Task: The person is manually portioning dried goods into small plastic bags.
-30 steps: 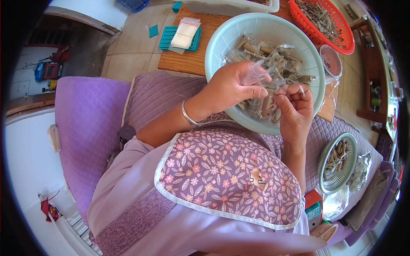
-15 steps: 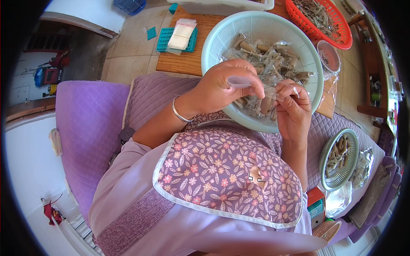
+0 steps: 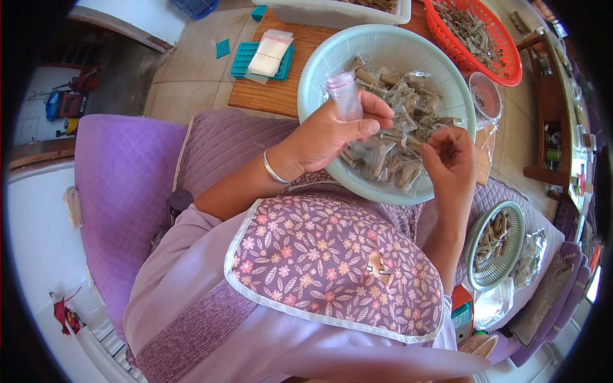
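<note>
The person sat on a purple cushion [image 3: 121, 185] in a flowered bib [image 3: 325, 268], both forearms reaching forward over the lap. The left hand [image 3: 332, 131] was closed around a small clear bag [image 3: 345, 96], thumb and fingers pinching it so its open top stood upright above the knuckles. The right hand [image 3: 450, 159] hovered just beside it, fingertips drawn together on something too small to make out. Both hands were held over the near rim of a pale green basket [image 3: 319, 70] that rested on the lap and was heaped with small clear packets of brown dried pieces. To the right, on the cushion, lay a smaller round green basket [image 3: 476, 274] holding a few of the same brown sticks, with crumpled clear plastic [image 3: 530, 255] just beside it. Beyond the big basket stood a low wooden table [image 3: 281, 89] bearing a teal tray [image 3: 246, 57] with a stack of empty clear bags [image 3: 268, 54]. Farther off sat a red basket [image 3: 504, 70] of dried pieces and a white tub [image 3: 332, 13].
</note>
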Tool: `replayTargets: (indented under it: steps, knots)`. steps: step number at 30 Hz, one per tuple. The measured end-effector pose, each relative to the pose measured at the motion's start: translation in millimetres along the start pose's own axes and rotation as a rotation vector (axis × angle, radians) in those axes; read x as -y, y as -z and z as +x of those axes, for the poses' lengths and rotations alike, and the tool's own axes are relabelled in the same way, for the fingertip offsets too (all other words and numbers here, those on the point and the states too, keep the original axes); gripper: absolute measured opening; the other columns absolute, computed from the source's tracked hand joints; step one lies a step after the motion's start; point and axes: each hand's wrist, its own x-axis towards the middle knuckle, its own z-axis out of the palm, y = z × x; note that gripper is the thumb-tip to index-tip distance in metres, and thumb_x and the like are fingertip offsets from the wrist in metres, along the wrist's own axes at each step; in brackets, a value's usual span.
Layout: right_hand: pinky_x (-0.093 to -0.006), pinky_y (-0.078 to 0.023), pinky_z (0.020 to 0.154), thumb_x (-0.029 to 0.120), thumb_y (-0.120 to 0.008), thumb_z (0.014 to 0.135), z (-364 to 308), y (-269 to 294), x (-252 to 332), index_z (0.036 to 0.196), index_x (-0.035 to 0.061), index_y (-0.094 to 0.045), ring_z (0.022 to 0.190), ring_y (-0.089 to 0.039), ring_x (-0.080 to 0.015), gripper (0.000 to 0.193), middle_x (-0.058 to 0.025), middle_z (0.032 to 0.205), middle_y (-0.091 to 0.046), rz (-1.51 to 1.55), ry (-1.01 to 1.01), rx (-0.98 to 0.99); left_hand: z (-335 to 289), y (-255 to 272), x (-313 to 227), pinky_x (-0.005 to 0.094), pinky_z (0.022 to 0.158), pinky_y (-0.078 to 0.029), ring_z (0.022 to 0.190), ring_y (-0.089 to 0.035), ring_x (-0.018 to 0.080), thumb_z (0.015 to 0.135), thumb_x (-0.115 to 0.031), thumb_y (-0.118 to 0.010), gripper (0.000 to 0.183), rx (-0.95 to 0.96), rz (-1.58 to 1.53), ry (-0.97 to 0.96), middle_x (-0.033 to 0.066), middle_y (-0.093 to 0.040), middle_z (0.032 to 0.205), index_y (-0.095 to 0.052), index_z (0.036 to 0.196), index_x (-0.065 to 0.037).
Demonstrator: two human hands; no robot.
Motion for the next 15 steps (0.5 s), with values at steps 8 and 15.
replayTargets:
  steps: [8,15]
  knots:
    - [-0.0224,-0.045,0.065,-0.001,-0.076,0.073,4,-42,21,0.096,0.0002,-0.062,0.074,-0.055,-0.0113,0.027,-0.0037,0.086,-0.059,-0.027,0.178,0.177,-1,-19,7,0.0294,0.096,-0.044,0.113,-0.054,0.0146,0.086,-0.010,-0.070,0.042,0.119,0.192,0.003,0.0078,-0.058,0.116,-0.052,0.123,-0.001]
    - [-0.0272,-0.045,0.066,-0.002,-0.068,0.080,4,-42,1,0.089,-0.0003,-0.065,0.074,-0.056,-0.0154,0.009,-0.0069,0.079,-0.059,-0.033,0.165,0.168,-6,-17,13,0.0319,0.097,-0.044,0.115,-0.053,0.0147,0.084,-0.018,-0.074,0.048,0.035,0.005,-0.064,0.0078,-0.057,0.121,-0.051,0.124,-0.003]
